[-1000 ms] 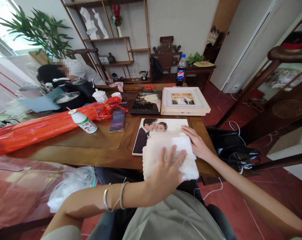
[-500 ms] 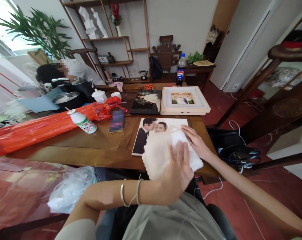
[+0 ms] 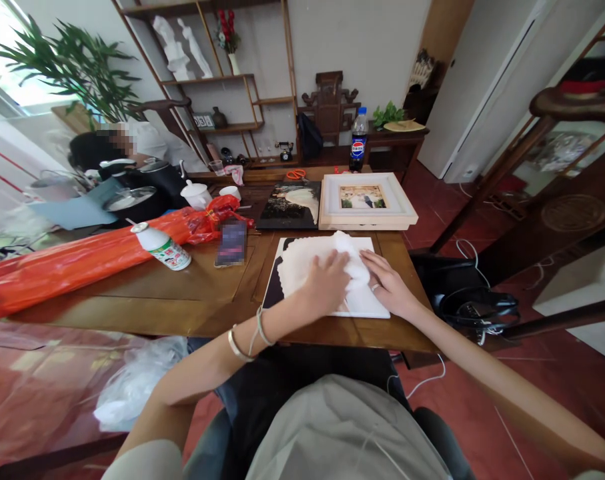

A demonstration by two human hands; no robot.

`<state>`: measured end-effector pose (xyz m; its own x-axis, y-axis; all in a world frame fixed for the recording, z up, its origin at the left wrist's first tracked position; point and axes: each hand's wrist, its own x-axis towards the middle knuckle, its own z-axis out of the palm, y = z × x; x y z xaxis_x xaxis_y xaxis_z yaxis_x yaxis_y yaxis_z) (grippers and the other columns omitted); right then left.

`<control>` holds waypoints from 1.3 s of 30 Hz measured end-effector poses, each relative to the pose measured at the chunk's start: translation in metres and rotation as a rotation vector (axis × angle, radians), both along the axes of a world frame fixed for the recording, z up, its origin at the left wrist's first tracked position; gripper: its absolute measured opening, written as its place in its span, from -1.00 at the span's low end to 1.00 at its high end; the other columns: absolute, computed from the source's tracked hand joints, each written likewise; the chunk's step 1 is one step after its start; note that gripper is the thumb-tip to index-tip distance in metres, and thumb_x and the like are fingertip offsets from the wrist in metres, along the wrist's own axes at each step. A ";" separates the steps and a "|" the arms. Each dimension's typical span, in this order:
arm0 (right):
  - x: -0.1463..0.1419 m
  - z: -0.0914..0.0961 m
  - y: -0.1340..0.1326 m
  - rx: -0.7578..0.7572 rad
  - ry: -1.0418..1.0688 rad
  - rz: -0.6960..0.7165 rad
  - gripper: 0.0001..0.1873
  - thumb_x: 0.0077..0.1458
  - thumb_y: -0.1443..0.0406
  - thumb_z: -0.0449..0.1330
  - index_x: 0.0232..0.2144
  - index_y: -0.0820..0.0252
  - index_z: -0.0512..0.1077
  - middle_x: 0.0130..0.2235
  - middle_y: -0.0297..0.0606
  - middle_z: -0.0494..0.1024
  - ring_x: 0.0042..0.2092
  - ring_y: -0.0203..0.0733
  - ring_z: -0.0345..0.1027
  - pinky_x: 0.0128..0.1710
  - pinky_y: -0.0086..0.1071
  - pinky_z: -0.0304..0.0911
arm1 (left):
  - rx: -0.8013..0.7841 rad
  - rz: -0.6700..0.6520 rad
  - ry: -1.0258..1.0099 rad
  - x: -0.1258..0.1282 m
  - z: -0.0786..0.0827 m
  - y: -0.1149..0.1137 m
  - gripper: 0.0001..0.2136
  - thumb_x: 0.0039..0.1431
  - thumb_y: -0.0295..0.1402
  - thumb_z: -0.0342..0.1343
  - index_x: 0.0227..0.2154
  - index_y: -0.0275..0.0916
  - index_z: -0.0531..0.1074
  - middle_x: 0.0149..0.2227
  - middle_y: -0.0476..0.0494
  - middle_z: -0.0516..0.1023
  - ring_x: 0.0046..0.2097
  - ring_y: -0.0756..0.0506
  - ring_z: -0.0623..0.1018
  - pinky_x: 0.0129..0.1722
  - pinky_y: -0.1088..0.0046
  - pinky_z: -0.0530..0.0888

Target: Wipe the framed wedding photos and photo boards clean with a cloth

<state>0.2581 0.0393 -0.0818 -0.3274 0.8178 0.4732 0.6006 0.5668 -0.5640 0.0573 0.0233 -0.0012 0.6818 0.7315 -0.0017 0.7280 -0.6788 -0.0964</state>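
A wedding photo panel (image 3: 272,285) lies flat on the wooden table, mostly covered by a white cloth (image 3: 298,257). My left hand (image 3: 328,281) presses down on this cloth, fingers bent over it, and the fabric bunches up beyond the fingertips. The couple printed on the panel is hidden beneath. At the panel's right edge rests my right hand (image 3: 389,283), its fingers stretched out over the white border and touching the cloth's side. Behind the panel are a dark photo panel (image 3: 277,208) and a white-framed picture (image 3: 332,200).
Left on the table (image 3: 202,290) are a phone (image 3: 231,243), a white bottle (image 3: 162,247) and a long red plastic-wrapped bundle (image 3: 82,257). A cola bottle (image 3: 358,143) and orange-handled scissors (image 3: 296,175) stand and lie at the back. A person (image 3: 157,143) leans at the far left.
My left hand has pushed the cloth forward and to the left over the panel, covering the printed couple. The panel's lower right corner now shows. My right hand stays at the right edge.
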 end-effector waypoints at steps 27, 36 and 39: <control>-0.003 0.012 -0.006 -0.069 0.021 -0.047 -0.57 0.26 0.22 -0.01 0.14 0.13 0.35 0.22 -0.09 0.33 0.30 -0.02 0.09 0.29 0.05 0.03 | 0.027 0.076 -0.130 -0.107 -0.007 0.056 -0.66 0.03 -0.63 -0.12 -0.21 -0.36 0.48 0.17 -0.31 0.37 0.25 -0.18 0.30 0.21 0.29 0.26; 0.001 0.007 0.000 -0.085 0.178 -0.044 -0.64 0.18 0.20 0.13 0.01 0.09 0.47 0.14 -0.12 0.44 0.25 0.00 0.19 0.26 0.06 0.08 | 0.040 0.132 -0.089 -0.108 -0.016 0.039 -0.58 -0.04 -0.65 -0.09 -0.13 -0.33 0.50 0.31 -0.27 0.14 0.35 -0.20 0.10 0.25 0.08 0.19; 0.001 0.006 0.002 -0.100 0.208 -0.043 -0.64 0.16 0.19 0.16 0.00 0.10 0.48 0.12 -0.10 0.46 0.24 0.01 0.20 0.25 0.08 0.09 | -0.002 0.121 -0.070 -0.094 -0.008 0.013 -0.54 -0.05 -0.66 -0.08 -0.10 -0.30 0.51 0.32 -0.25 0.12 0.35 -0.23 0.09 0.25 0.01 0.17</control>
<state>0.2594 0.0408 -0.0755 -0.1949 0.8750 0.4431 0.4879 0.4784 -0.7301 -0.0363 0.0359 -0.0089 0.5872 0.8084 0.0410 0.8094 -0.5858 -0.0411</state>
